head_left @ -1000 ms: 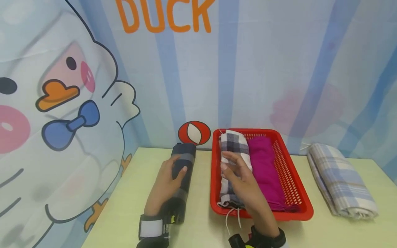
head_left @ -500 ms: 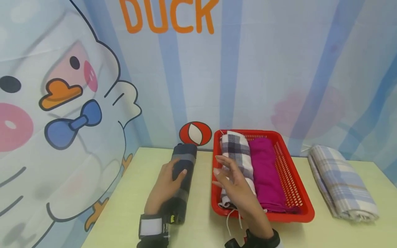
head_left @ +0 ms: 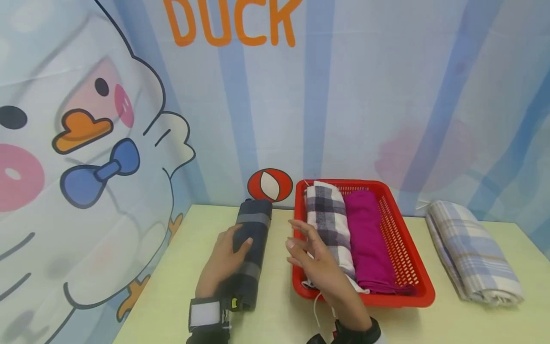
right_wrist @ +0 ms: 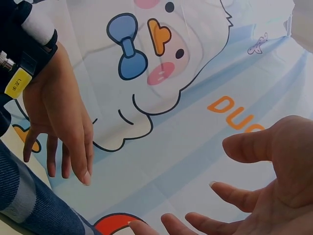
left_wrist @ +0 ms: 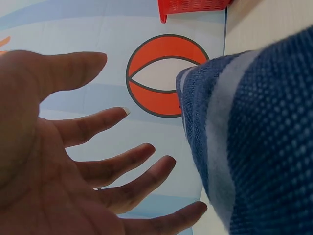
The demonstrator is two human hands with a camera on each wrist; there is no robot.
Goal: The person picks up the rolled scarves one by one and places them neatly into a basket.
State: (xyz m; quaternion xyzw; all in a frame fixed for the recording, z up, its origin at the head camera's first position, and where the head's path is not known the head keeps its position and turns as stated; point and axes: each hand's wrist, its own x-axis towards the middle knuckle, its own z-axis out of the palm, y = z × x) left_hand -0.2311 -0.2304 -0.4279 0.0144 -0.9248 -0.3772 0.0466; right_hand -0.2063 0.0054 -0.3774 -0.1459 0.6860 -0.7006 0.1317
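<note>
Pale blue stripes ran down the backdrop (head_left: 361, 119) behind my table (head_left: 159, 286), with a big printed duck (head_left: 99, 248) at the left, the word DUCK (head_left: 232, 23) in orange above, and a red ball (head_left: 278, 184) low on the cloth. On the pale yellow tabletop, left of centre, lay the navy roll (head_left: 255, 251), its grey bands crossing it and its far end towards the backdrop.

My left hand (head_left: 223, 260) was beside and partly over that roll, thumb and fingers well spread, the fingers only slightly bent and gripping nothing. From the left wrist, the palm faced the roll and most of the fingertips stood apart from it; whether the little finger touched its edge I could not tell.

My right hand (head_left: 315, 258) hung over the near left part of the red basket (head_left: 395, 301), fingertips past its left rim and pointing towards the roll, yet apart from it. Those fingers were loosely bent, the thumb held away from them, with nothing in their grasp.

In the basket, a checked roll (head_left: 328, 215) lay on the left, next to a magenta cloth (head_left: 369, 243). Well to the right of the basket, a pale plaid roll (head_left: 474, 253) lay on the table.
</note>
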